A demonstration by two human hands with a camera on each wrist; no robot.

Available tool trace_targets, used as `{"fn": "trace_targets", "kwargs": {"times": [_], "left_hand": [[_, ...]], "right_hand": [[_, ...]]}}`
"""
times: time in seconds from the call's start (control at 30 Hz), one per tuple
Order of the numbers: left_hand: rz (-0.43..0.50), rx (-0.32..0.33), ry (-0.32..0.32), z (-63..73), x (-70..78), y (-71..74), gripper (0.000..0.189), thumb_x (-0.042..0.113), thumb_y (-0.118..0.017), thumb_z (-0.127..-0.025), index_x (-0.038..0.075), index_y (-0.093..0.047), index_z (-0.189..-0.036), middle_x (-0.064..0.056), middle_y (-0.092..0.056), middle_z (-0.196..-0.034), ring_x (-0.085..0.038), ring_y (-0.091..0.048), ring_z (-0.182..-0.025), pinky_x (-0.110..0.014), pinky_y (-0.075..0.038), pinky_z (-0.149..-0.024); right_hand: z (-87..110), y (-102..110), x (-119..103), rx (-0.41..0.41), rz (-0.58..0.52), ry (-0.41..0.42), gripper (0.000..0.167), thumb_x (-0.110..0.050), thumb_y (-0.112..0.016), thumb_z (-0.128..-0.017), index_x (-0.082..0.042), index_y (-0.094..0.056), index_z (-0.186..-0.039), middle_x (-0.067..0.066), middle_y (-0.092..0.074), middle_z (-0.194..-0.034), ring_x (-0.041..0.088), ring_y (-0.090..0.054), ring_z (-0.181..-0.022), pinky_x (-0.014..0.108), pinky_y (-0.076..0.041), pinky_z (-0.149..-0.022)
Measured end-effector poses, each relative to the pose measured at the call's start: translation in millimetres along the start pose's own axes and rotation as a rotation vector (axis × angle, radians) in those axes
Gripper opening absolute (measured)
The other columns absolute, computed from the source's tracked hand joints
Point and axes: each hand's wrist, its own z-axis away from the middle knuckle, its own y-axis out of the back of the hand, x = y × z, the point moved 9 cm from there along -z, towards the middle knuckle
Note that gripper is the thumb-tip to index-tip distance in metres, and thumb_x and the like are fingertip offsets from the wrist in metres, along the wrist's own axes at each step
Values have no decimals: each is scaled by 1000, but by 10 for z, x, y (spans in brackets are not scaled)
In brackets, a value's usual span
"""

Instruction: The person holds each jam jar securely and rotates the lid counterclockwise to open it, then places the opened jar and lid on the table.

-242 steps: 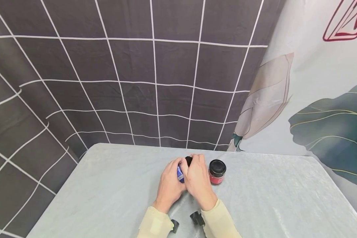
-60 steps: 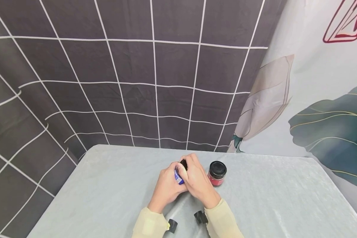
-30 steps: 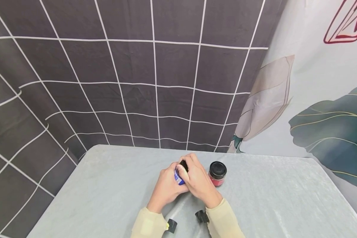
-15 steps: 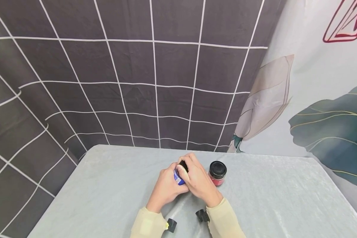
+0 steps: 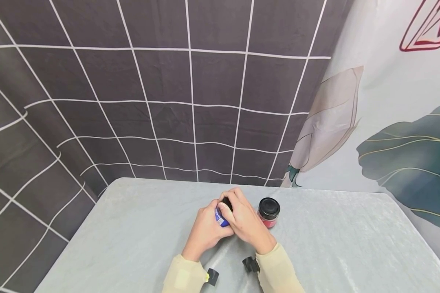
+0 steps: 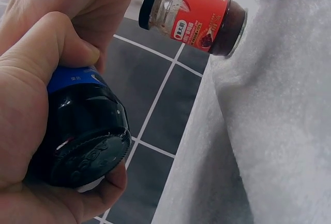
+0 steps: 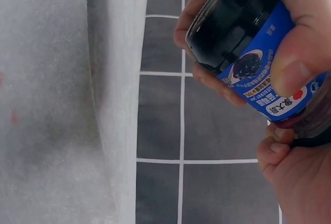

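My left hand (image 5: 206, 230) is wrapped round the body of a jam jar (image 7: 254, 53) with a blue label. Dark contents fill the jar, and a dark fruit is printed on the label. Fingers of my right hand (image 5: 246, 221) grip the black lid (image 5: 226, 202) at its top. The jar is tilted, with its base (image 6: 98, 159) facing the left wrist camera. Much of the lid is hidden by my right hand. Just right of that hand stands a second jam jar (image 5: 267, 213), upright, with a red label and a black lid.
A pale grey cloth covers the table (image 5: 139, 228). Behind it hangs a dark curtain (image 5: 161, 122) with white grid lines. To the right is a white curtain (image 5: 381, 101) with leaf prints.
Since the earliest frame, both hands and the blue-labelled jar have shifted slightly left, and the right wrist has moved a little outward. Over the last second the hands have barely moved. The red-labelled jar stays put.
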Motion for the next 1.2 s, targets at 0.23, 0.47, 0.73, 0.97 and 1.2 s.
{"fn": "trace_targets", "kwargs": {"times": [0.23,0.47,0.73,0.97,1.2], "left_hand": [[0,-3,9,0,-15,-1,53,23,-85,-65,6,-64,-110,3,-66,-82,-8,-59,-69,-25,-50,-63],[-7,3,5,0,-26,0,51,24,-86,-65,6,-64,-106,2,-65,-80,-8,-59,-68,-26,-50,-63],[11,-8,15,-4,-34,-2,46,23,-85,-66,8,-63,-104,3,-65,-81,-7,-59,-68,-26,-50,-63],[13,0,4,1,-28,20,54,19,-82,-66,7,-64,-115,2,-68,-87,-8,-61,-72,-26,-52,-65],[8,3,6,3,-27,34,54,18,-82,-65,7,-64,-114,1,-69,-89,-9,-62,-73,-27,-53,-68]], "right_hand": [[-4,4,-15,-4,22,-8,16,-27,-53,-103,-15,-62,-108,-2,-51,-107,11,-54,-91,33,-50,-84],[-2,9,-25,-10,31,-11,16,-27,-53,-103,-16,-63,-109,-2,-51,-107,10,-54,-93,33,-50,-86],[-9,20,3,-10,-35,-37,14,-28,-59,-100,-18,-65,-109,-5,-51,-105,10,-55,-95,34,-50,-86],[-9,74,-3,10,-61,-30,23,-28,-64,-98,-15,-67,-116,-7,-53,-107,9,-56,-98,34,-49,-88],[-18,74,-17,7,-45,-16,25,-28,-64,-97,-12,-67,-117,-6,-55,-108,9,-57,-99,34,-49,-90]]}}
